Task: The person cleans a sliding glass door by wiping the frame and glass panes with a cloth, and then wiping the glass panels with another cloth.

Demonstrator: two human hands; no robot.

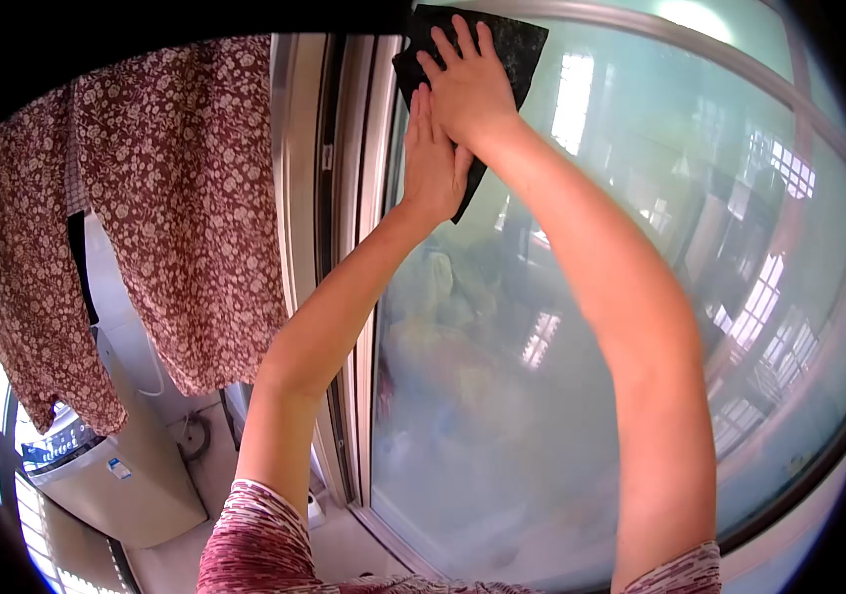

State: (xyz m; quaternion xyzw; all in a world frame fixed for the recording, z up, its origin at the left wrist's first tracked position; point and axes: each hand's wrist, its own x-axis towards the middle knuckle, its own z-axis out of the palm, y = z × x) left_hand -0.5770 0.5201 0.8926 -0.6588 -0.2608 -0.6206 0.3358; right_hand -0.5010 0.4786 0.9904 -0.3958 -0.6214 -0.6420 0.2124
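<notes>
A black cloth [525, 48] lies spread against the upper left of a frosted glass panel [502, 396]. My right hand [474, 94] presses flat on it, fingers spread and pointing up. Just below and to the left, my left hand [431, 168] rests with its fingers stretched upward, close to the panel's metal frame [379, 188]. Its fingertips touch or nearly touch the right hand, and part of the cloth shows behind it, hanging down to a point. Both arms are raised.
A dark red floral curtain [180, 198] hangs in the doorway at left. Behind it stands a grey washing machine [131, 485] with a hose [195, 436] on the floor nearby. A curved metal rail [680, 45] crosses the top of the glass.
</notes>
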